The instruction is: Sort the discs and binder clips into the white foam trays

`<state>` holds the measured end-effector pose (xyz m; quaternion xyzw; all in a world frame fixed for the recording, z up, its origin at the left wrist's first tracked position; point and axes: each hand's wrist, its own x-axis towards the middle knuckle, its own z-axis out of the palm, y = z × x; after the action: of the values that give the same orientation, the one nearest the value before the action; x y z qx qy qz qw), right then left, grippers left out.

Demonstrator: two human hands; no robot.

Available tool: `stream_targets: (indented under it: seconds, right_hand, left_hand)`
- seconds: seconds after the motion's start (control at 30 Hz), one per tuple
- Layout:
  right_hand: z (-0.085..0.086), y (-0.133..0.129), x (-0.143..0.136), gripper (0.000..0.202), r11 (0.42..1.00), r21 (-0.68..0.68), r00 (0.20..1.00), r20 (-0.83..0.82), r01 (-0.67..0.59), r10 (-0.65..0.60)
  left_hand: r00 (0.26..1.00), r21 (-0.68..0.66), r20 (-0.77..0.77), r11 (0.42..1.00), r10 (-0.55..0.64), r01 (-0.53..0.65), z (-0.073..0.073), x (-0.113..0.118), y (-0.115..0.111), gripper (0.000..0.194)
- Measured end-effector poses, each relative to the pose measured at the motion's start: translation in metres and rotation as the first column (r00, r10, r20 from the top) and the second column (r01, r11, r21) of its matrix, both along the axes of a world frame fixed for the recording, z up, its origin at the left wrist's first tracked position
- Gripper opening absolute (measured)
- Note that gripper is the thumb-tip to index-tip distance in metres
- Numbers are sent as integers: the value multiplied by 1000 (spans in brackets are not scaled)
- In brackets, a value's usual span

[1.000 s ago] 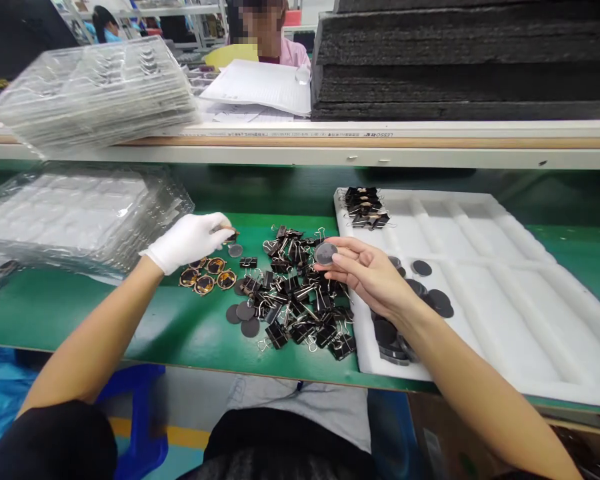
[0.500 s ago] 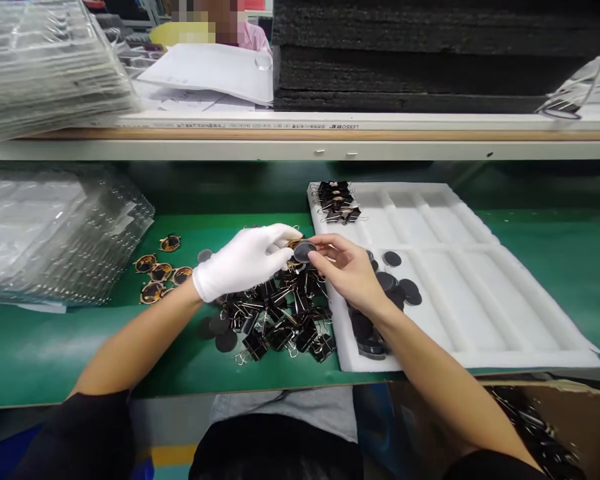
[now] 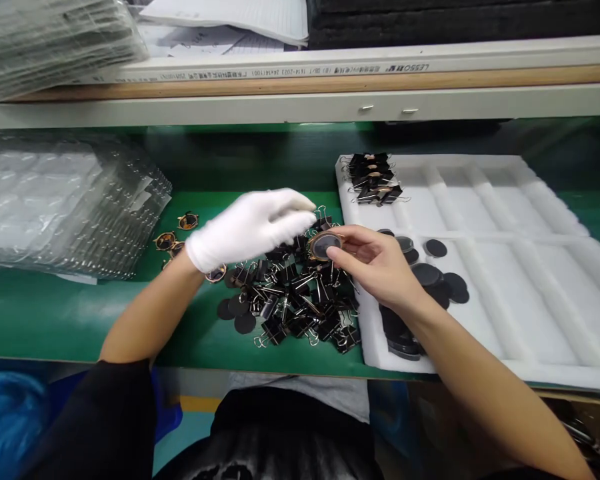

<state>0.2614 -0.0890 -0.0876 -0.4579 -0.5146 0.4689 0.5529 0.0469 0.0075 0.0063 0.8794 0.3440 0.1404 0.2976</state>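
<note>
My bare right hand (image 3: 380,263) pinches a gold-rimmed watch case (image 3: 325,246) between thumb and fingers, with a dark round disc lying over its face. Just left of it hovers my left hand (image 3: 253,227) in a white glove, thumb and fingers apart and holding nothing. Below both hands lies a heap of black binder clips (image 3: 300,303) with wire handles. Several dark discs (image 3: 245,323) rest on the green mat beside the heap. More gold watch cases (image 3: 188,221) are at the left, partly hidden by my left wrist.
At the right is a white foam tray (image 3: 510,293) with long compartments; dark discs (image 3: 427,275) lie in it, and clipped pieces (image 3: 373,179) line its far left corner. Clear plastic trays (image 3: 45,207) are stacked at the left. A shelf edge (image 3: 260,107) crosses above the mat.
My left hand has let go of the watch case and drawn away from it, its fingers now apart. The right hand keeps hold of the case. The view has tilted down and shifted left.
</note>
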Motion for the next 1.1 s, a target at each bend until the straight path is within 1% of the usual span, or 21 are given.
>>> stream_targets:
  seconds: [0.07,0.1,0.13,0.17,0.2,0.23,0.3,0.37,0.43,0.47,0.53,0.6,0.63,0.67,0.7,0.77,0.83,0.87,0.9,1.03,1.1]
  right_hand:
    - [1,-1,3,25,999,-31,998,-62,12,-14]
    - [1,-1,4,24,998,-64,993,-118,12,-19]
    - [1,0,6,23,995,-103,983,-183,6,-24]
    - [1,0,7,23,990,-142,968,-248,-7,-29]
    - [1,1,8,23,984,-178,952,-304,-21,-34]
    - [1,2,9,23,978,-207,938,-345,-37,-38]
    - [2,3,9,24,970,-236,920,-389,-64,-34]
    - [2,4,9,25,967,-240,918,-396,-88,-15]
    - [3,4,9,29,965,-235,925,-381,-114,16]
    - [3,4,8,31,965,-231,929,-369,-127,34]
    - [3,4,6,31,966,-213,934,-351,-150,68]
    - [2,3,4,27,968,-179,936,-335,-175,107]
    - [1,3,3,26,969,-162,937,-325,-188,128]
    - [0,3,2,25,971,-141,939,-314,-195,143]
    - [-2,2,2,24,974,-114,940,-304,-197,155]
    - [-5,1,2,23,980,-56,944,-284,-192,169]
    - [-8,0,2,22,982,-17,944,-280,-189,176]
    - [-9,-1,2,23,983,-8,943,-283,-183,173]
    - [-9,-1,2,23,984,-8,945,-282,-178,168]
    - [-6,-2,1,24,991,-2,962,-239,-136,132]
    - [-5,-2,1,25,990,-3,968,-212,-139,135]
  left_hand:
    - [969,126,-226,990,97,-70,15,-21,13,43]
    - [912,166,-387,983,136,-76,19,-31,20,43]
    - [830,168,-539,984,146,-64,20,-40,26,43]
    - [736,152,-663,987,138,-49,18,-47,30,45]
    - [652,124,-750,992,116,-34,13,-51,33,48]
    - [588,97,-804,995,91,-21,6,-54,34,49]
    - [520,93,-851,996,77,5,-9,-53,35,44]
    - [497,142,-861,989,106,34,-21,-51,34,37]
    - [527,247,-830,968,185,49,-24,-51,33,39]
    - [572,312,-787,949,230,48,-22,-51,32,41]
    - [731,397,-630,918,263,12,-17,-49,27,44]
    - [900,370,-381,927,211,-61,-13,-42,16,47]
    - [954,313,-250,946,167,-84,-12,-36,10,48]
    - [983,244,-136,966,125,-89,-13,-28,2,49]
    - [995,172,-51,982,90,-80,-14,-21,-5,50]
    - [999,23,40,999,30,-31,-21,-8,-16,49]
    - [997,-101,76,995,-6,14,-27,-1,-21,49]
    - [997,-127,76,992,-16,26,-28,1,-22,50]
    - [998,-113,63,993,-16,23,-29,2,-22,50]
    - [994,114,-89,992,66,-56,-27,0,-20,45]
    - [983,159,-152,984,101,-77,-26,0,-21,46]
